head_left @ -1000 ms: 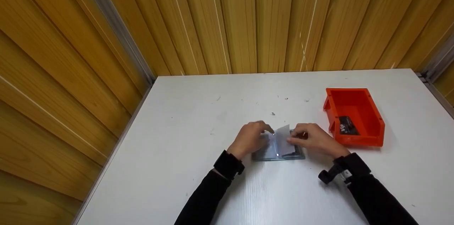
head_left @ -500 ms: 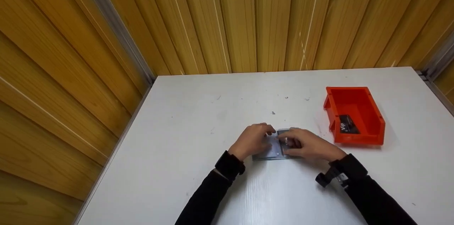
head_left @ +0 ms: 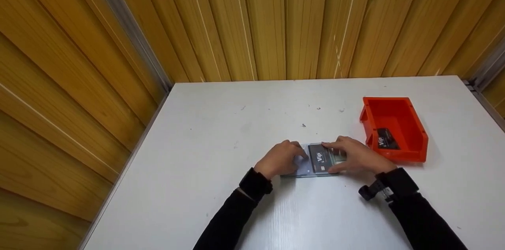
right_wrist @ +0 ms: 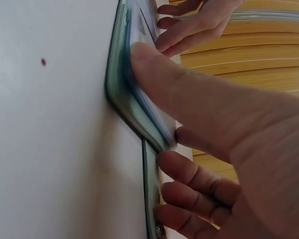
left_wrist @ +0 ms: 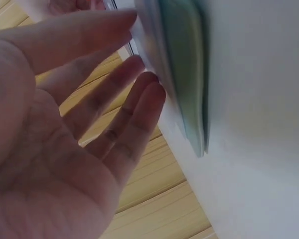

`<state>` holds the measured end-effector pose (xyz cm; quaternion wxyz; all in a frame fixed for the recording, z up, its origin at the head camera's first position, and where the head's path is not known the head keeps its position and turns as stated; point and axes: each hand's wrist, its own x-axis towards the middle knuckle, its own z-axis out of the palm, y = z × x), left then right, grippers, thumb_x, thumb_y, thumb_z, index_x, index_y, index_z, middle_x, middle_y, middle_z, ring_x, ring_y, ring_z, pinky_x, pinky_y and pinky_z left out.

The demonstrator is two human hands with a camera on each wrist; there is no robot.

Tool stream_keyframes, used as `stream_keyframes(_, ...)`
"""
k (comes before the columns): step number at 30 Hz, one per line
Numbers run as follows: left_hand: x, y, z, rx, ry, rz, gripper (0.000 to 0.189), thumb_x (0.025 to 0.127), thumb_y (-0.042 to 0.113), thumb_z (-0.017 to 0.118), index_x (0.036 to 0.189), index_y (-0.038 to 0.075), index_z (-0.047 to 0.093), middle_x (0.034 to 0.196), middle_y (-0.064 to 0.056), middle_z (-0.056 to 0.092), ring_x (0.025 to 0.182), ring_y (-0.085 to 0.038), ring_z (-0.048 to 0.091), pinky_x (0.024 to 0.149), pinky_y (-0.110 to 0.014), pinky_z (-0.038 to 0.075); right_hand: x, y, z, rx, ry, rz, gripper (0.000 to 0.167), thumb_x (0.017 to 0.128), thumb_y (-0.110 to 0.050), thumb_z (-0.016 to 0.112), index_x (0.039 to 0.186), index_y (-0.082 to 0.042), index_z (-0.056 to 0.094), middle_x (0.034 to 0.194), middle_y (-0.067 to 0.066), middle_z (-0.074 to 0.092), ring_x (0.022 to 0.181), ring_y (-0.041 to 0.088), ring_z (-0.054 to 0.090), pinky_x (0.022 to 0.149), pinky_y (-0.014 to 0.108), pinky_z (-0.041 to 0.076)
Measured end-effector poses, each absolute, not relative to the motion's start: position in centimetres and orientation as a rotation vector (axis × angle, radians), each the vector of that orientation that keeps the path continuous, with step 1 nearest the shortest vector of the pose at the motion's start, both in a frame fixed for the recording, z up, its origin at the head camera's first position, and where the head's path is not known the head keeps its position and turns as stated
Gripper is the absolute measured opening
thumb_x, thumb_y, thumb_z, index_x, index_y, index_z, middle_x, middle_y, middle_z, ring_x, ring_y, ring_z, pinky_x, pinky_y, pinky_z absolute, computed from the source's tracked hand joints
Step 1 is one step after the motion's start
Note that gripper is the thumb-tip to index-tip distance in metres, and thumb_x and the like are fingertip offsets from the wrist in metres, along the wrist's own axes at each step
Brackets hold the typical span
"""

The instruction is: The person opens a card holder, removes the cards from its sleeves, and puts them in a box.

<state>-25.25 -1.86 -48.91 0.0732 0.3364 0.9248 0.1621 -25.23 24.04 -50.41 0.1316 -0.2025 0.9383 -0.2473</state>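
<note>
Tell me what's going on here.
A person's right hand holds the right side of an open card holder on the white table, at a black Vip card; the left hand touches its left side. A second Vip card lies in the orange bin to the right.

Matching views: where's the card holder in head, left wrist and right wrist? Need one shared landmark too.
Head: card holder lies open on the white tabletop, below and right of centre.
Left wrist: top, just right of the middle, greenish, seen nearly edge-on.
Right wrist: upper part, left of centre, nearly edge-on, partly behind the thumb.
Landmark: left hand; large at left in left wrist, top right in right wrist.
</note>
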Motion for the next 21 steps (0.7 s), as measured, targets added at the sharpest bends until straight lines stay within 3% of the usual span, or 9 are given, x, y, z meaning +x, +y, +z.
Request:
stream_keyframes(5,-24.9,-0.7,-49.4,0.7,2.585,1.003,0.036,0.096,0.016,0.072,0.129,0.002,0.068,0.121,-0.009,0.071,0.107,-0.015,0.066,0.092,-0.025,0.054,-25.4,24.2,-50.6,-0.588,2.703,-0.758,0.081,0.078,-0.035,0.091,0.149,-0.016,0.058,0.104,0.003,0.057,0.102,0.021,0.051,0.083,0.031,0.046)
stream_keyframes(8,-24.9,-0.5,-49.6,0.416,2.365,1.389,0.044,0.098,0.023,0.07,0.133,-0.002,0.062,0.121,-0.01,0.069,0.107,-0.016,0.065,0.093,-0.028,0.053,-25.4,24.0,-50.7,-0.587,2.7,-0.798,0.081,0.077,-0.034,0.092,0.148,-0.014,0.058,0.104,0.003,0.058,0.102,0.021,0.051,0.084,0.032,0.048)
stream_keyframes(15,-25.4,-0.7,-49.9,0.146,1.822,1.828,0.043,0.099,0.012,0.063,0.127,-0.02,0.059,0.124,-0.024,0.068,0.116,-0.026,0.069,0.103,-0.033,0.055,-25.4,24.0,-50.9,-0.575,2.706,-0.809,0.08,0.076,-0.034,0.093,0.147,-0.014,0.06,0.103,0.002,0.057,0.101,0.021,0.052,0.085,0.032,0.05)
stream_keyframes(17,-25.6,-0.5,-50.0,0.156,1.854,1.803,0.039,0.099,0.012,0.062,0.122,-0.02,0.062,0.118,-0.023,0.071,0.109,-0.025,0.072,0.098,-0.032,0.057,-25.5,24.1,-50.9,-0.577,2.701,-0.813,0.08,0.076,-0.034,0.093,0.146,-0.014,0.06,0.104,0.002,0.057,0.102,0.021,0.052,0.086,0.033,0.05)
stream_keyframes(21,-25.9,0.2,-50.3,0.184,2.063,1.674,0.029,0.099,0.013,0.062,0.108,-0.014,0.071,0.095,-0.014,0.075,0.082,-0.017,0.072,0.077,-0.026,0.06,-25.5,24.2,-51.0,-0.565,2.692,-0.827,0.08,0.076,-0.033,0.093,0.147,-0.013,0.06,0.107,0.003,0.059,0.104,0.022,0.052,0.088,0.035,0.05)
